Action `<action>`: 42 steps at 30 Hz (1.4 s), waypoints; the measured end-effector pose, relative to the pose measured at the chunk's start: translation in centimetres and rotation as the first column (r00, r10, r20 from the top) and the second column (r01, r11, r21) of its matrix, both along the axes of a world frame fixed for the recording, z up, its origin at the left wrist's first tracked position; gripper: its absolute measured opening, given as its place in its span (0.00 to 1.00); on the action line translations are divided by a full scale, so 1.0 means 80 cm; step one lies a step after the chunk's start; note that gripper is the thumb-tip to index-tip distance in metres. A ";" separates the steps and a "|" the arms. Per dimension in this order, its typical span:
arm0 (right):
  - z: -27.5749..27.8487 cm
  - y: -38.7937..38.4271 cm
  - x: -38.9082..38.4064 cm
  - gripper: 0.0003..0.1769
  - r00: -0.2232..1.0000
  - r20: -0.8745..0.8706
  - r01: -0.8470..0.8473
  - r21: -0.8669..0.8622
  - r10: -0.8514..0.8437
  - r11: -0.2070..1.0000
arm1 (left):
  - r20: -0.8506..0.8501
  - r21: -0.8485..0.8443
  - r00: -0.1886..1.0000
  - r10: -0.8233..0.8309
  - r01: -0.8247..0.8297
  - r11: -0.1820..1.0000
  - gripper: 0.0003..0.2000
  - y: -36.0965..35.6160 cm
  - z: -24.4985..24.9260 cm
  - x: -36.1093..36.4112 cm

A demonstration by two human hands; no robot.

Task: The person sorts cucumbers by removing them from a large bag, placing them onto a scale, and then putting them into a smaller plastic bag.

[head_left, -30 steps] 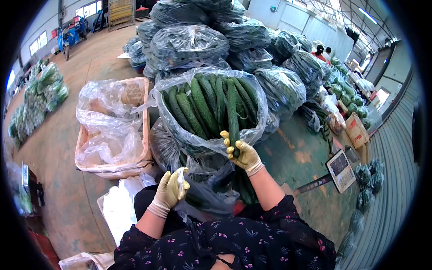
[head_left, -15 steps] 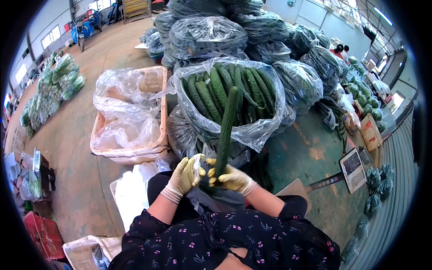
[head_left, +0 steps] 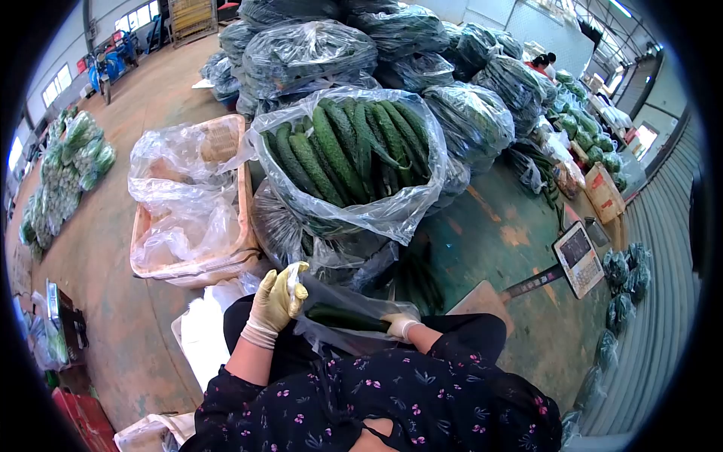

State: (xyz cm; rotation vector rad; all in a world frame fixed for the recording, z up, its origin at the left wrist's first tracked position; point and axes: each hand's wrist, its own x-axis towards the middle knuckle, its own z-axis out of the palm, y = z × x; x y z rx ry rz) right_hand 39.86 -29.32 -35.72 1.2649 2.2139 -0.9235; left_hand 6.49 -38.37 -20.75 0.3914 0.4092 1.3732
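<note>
A dark green cucumber (head_left: pixel 348 318) lies sideways across my lap, within a clear plastic bag (head_left: pixel 335 292). My right hand (head_left: pixel 401 324), in a pale yellow glove, is closed round its right end. Gloved too, my left hand (head_left: pixel 277 300) is raised at the bag's left side and pinches the bag's edge between thumb and fingers. Beyond my hands, a large open plastic sack (head_left: pixel 392 218) is packed with long, bumpy cucumbers (head_left: pixel 331 143).
Left of the sack stands an orange crate (head_left: pixel 248 203) with crumpled plastic bags (head_left: pixel 181 188). A scale (head_left: pixel 578 260) stands at right. Tied sacks (head_left: pixel 309 60) are piled behind. A co-worker (head_left: pixel 541 64) is far back at right.
My right hand has swung the cucumber from upright to lying sideways in the bag, moving lower and right. My left hand has kept its pinch on the bag. The whole view has shifted.
</note>
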 end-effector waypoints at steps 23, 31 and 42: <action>0.308 0.034 0.217 0.19 0.906 -0.275 0.422 0.628 -0.320 0.654 | -0.246 0.251 0.932 -0.265 0.326 0.911 0.45 0.026 0.179 0.133; 0.338 -0.065 0.348 0.24 0.647 -0.284 0.682 0.630 -0.707 0.371 | -0.416 0.258 0.824 -0.384 0.512 0.819 0.28 0.128 0.164 0.276; 0.187 -0.121 0.481 0.35 0.116 -0.320 0.818 0.568 -0.940 -0.092 | -0.538 -0.164 0.552 -0.637 0.673 0.721 0.12 0.243 0.034 0.503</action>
